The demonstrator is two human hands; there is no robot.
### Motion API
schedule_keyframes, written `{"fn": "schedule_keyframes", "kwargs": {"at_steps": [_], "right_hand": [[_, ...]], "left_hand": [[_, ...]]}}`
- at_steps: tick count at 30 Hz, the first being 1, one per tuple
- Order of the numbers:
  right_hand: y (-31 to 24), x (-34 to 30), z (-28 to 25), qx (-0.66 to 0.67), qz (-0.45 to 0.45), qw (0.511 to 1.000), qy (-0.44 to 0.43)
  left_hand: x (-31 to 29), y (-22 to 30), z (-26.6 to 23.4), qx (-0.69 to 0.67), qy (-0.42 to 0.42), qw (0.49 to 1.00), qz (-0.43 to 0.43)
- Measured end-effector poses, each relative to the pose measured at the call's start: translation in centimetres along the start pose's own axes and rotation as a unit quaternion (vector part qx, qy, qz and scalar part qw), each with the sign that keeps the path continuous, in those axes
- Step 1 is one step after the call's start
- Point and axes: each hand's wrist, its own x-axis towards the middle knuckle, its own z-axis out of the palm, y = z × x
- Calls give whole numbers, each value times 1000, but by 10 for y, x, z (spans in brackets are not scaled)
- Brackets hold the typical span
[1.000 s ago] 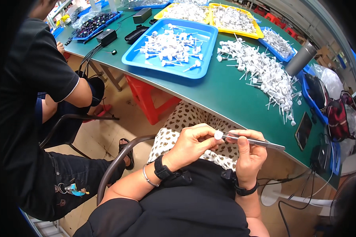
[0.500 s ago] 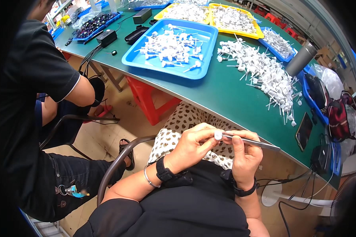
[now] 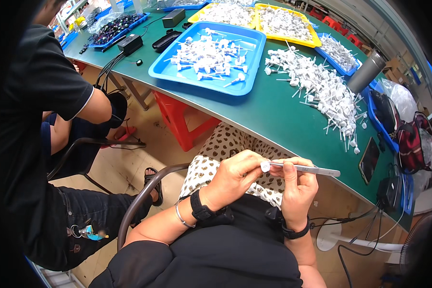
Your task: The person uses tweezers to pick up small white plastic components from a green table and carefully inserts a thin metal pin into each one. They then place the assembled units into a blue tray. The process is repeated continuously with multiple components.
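Observation:
Above my lap, my left hand (image 3: 236, 174) pinches a small white plastic part (image 3: 265, 166) with a round head. My right hand (image 3: 298, 185) is closed on metal tweezers (image 3: 317, 170), their tips meeting the white part and their back end pointing right. Whatever else lies between the fingertips is too small to make out. On the green table (image 3: 273, 115) ahead, a blue tray (image 3: 158, 67) bears many like white parts with thin stems. To its right spreads a loose pile of white stemmed parts (image 3: 317, 89).
Yellow trays (image 3: 315, 42) of white parts stand at the back. A grey cylinder (image 3: 367, 72), a phone (image 3: 369, 160) and a dark red bag (image 3: 413, 149) lie along the right side. A co-worker (image 3: 38, 120) sits at left, near a red stool (image 3: 182, 120).
The tweezers have turned in my right hand, so their broad face shows and their back end sits slightly higher. Both hands stay in nearly the same place.

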Motion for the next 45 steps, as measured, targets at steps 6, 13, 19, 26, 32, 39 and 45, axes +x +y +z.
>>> {"fn": "schedule_keyframes", "kwargs": {"at_steps": [6,13,19,26,32,39,45], "right_hand": [[0,0,2,10,10,1000,7],[1,0,1,6,11,1000,3],[0,0,2,22,21,1000,10],[2,0,1,5,12,1000,3],[2,0,-1,-13,6,1000,-7],[0,2,-4,-127,-69,989,-33],[-4,5,-11,-182,-98,976,-76]], "left_hand": [[-2,-2,-1,21,-8,1000,11],[-2,-1,-1,29,-14,999,13],[-2,-3,0,28,-12,999,13],[-3,-2,0,32,-12,999,10],[-4,-2,1,20,-18,1000,-5],[-4,-4,2,6,-20,1000,4],[-7,-11,6,-46,-26,998,-24]]}}
